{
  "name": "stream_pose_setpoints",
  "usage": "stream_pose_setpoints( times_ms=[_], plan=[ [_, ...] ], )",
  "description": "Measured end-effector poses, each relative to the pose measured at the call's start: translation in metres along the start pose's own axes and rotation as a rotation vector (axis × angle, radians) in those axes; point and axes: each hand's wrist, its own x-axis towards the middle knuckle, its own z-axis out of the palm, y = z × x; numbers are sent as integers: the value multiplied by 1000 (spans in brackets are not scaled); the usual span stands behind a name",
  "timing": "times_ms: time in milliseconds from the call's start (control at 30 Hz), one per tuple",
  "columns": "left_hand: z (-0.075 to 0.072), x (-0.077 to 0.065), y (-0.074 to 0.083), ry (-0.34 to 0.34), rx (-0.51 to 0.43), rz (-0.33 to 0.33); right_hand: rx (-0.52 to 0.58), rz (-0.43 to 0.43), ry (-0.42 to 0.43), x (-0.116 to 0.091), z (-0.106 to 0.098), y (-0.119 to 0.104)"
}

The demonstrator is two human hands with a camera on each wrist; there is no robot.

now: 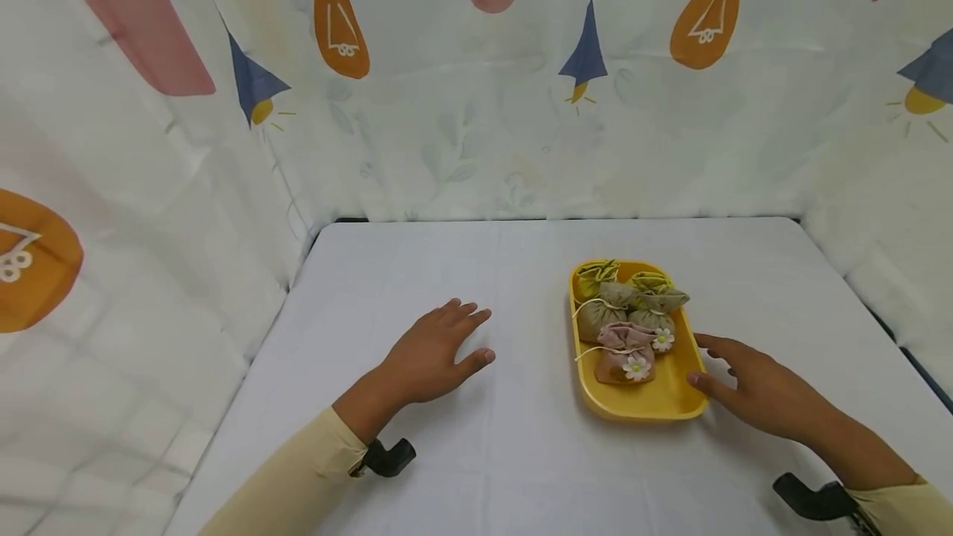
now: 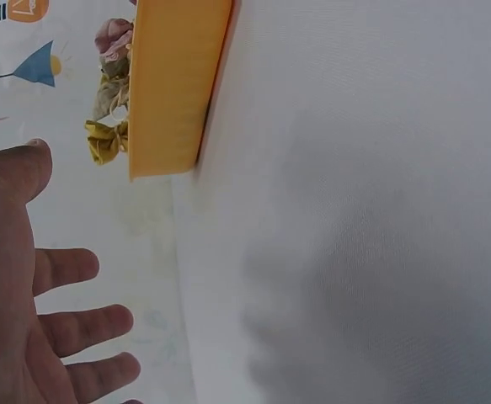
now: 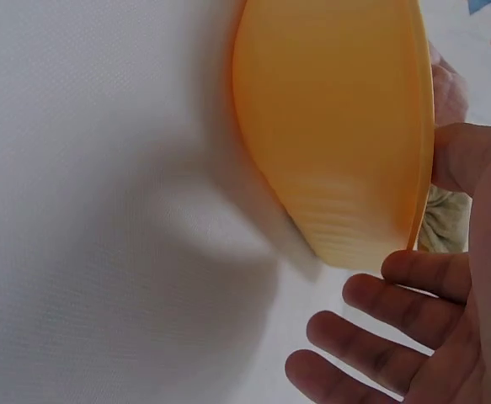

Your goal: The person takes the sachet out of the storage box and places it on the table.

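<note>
Small drawstring pouches lie together in a yellow tray [image 1: 673, 391]: a pink pouch [image 1: 621, 342] with a white flower in front, khaki pouches [image 1: 596, 317] in the middle and yellow-green ones [image 1: 596, 275] behind. At the tray's right side, my right hand [image 1: 770, 391] has its thumb at the rim; the fingers extend, spread apart, beside the outer wall, as the right wrist view shows. My left hand [image 1: 439, 354] hovers over the white tabletop left of the tray, fingers spread and holding nothing. In the left wrist view, the tray wall [image 2: 173, 93] stands beyond the thumb.
A white cloth covers the table [image 1: 521, 478]. Behind it and along the left and right hang pale curtains [image 1: 476, 131] printed with bulbs and lamps. Black wrist camera mounts [image 1: 390, 457] sit at both cuffs.
</note>
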Motion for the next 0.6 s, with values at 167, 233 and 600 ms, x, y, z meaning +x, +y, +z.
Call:
stream_pose_setpoints(
  times_ms=[167, 233, 600],
  plan=[
    [3, 3, 4, 11, -28, 27, 43, -20, -12, 0, 0, 1],
    [4, 5, 6, 8, -40, 41, 53, -32, -8, 1, 0, 1],
    [10, 19, 23, 31, -28, 107, 127, -74, -16, 1, 3, 7]
  ],
)
